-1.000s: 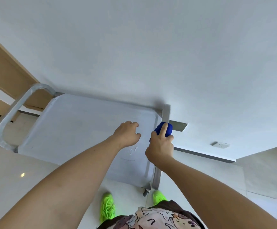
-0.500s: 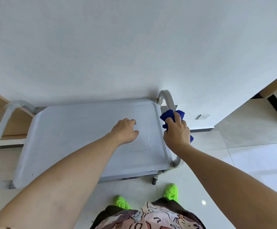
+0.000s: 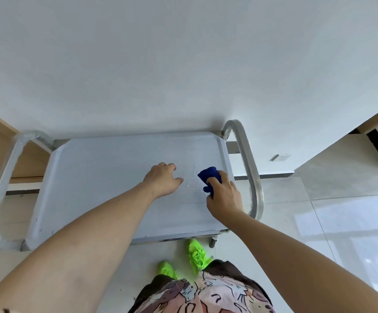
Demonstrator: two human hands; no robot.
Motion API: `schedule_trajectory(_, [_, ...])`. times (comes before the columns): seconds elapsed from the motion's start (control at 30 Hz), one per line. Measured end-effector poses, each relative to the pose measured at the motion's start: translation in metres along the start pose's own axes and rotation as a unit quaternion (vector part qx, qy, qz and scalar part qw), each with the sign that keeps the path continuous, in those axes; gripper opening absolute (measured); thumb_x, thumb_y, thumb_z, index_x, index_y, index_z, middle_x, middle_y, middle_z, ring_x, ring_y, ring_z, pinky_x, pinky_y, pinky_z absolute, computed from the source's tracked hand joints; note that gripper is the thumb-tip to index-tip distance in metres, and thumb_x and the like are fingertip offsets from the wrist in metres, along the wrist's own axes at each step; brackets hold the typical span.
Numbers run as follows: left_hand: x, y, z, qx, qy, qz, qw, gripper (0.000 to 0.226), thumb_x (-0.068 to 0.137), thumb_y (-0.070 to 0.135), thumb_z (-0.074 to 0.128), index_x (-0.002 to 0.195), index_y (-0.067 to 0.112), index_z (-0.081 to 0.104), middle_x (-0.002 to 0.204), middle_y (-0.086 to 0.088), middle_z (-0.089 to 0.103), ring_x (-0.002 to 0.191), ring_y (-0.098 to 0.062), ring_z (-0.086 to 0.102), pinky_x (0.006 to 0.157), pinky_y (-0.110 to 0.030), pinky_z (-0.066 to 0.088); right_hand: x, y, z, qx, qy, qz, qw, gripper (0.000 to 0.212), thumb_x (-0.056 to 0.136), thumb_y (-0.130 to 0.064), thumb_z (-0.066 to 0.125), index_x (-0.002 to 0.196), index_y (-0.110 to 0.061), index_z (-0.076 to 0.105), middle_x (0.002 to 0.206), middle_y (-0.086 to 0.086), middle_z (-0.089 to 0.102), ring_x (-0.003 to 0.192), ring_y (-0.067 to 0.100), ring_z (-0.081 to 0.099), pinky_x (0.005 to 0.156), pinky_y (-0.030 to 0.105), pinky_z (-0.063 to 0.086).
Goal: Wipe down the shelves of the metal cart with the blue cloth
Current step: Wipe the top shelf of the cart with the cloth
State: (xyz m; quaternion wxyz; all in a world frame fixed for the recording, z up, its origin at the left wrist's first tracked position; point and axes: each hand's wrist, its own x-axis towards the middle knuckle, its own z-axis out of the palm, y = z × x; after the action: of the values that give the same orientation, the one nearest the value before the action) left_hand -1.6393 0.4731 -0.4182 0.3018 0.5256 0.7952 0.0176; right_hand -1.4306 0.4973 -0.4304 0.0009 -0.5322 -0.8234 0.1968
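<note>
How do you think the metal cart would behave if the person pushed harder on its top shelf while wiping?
The metal cart would probably roll: a caster shows under its near right corner. The left hand resting on the shelf may steady it. Droplets beside the blue cloth suggest a slick surface.

I am looking down at the metal cart (image 3: 106, 177) standing against the white wall (image 3: 183, 64). My right hand (image 3: 225, 195) is gripping the bunched blue cloth (image 3: 209, 176) on the top shelf near its right rim, beside water droplets (image 3: 191, 184). My left hand (image 3: 164, 178) is resting fingers-down on the shelf just left of them.
</note>
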Motion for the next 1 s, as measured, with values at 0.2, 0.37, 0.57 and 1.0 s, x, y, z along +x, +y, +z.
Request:
schedule_trajectory(0.2, [0.011,-0.001,0.008,0.001,-0.008,-0.024,1.0,0.059,0.092,0.052,0.052,0.14,0.018,0.044,0.14,-0.009,0.046,0.124,-0.027,0.047,0.098,-0.04,0.046,0.006,0.006,0.01,0.0,-0.002,-0.036,0.999,0.038,0.087,-0.013,0.054,0.125,-0.019,0.055,0.148,0.008,0.034,0.105,0.033,0.053,0.072,0.037,0.05])
schedule_trajectory(0.37, [0.018,0.0,0.02,-0.004,-0.003,-0.026,1.0,0.058,0.092,0.05,0.052,0.14,0.017,0.046,0.139,-0.008,0.047,0.124,-0.028,0.047,0.097,-0.041,0.047,-0.003,0.01,0.03,-0.021,0.038,-0.103,0.994,0.051,0.087,-0.051,0.057,0.128,-0.02,0.056,0.141,0.02,0.048,0.095,0.04,0.06,0.065,0.041,0.051])
schedule_trajectory(0.57, [0.015,-0.014,0.045,0.013,0.013,-0.023,1.0,0.056,0.095,0.047,0.05,0.141,0.016,0.045,0.142,-0.008,0.047,0.13,-0.028,0.042,0.101,-0.044,0.044,0.002,0.011,0.069,-0.066,-0.015,-0.11,0.992,0.064,0.096,-0.058,0.042,0.145,-0.018,0.047,0.153,0.022,0.038,0.139,0.044,0.034,0.11,0.055,0.032])
schedule_trajectory(1.0, [0.072,-0.002,0.073,0.103,-0.036,0.05,0.993,0.063,0.097,0.027,0.045,0.154,0.024,0.019,0.165,-0.005,0.004,0.151,-0.028,0.001,0.12,-0.048,0.015,0.027,0.022,0.134,-0.11,-0.034,-0.051,0.992,0.085,0.093,-0.069,0.03,0.157,-0.015,0.019,0.163,0.027,0.004,0.149,0.048,-0.011,0.114,0.071,0.004])
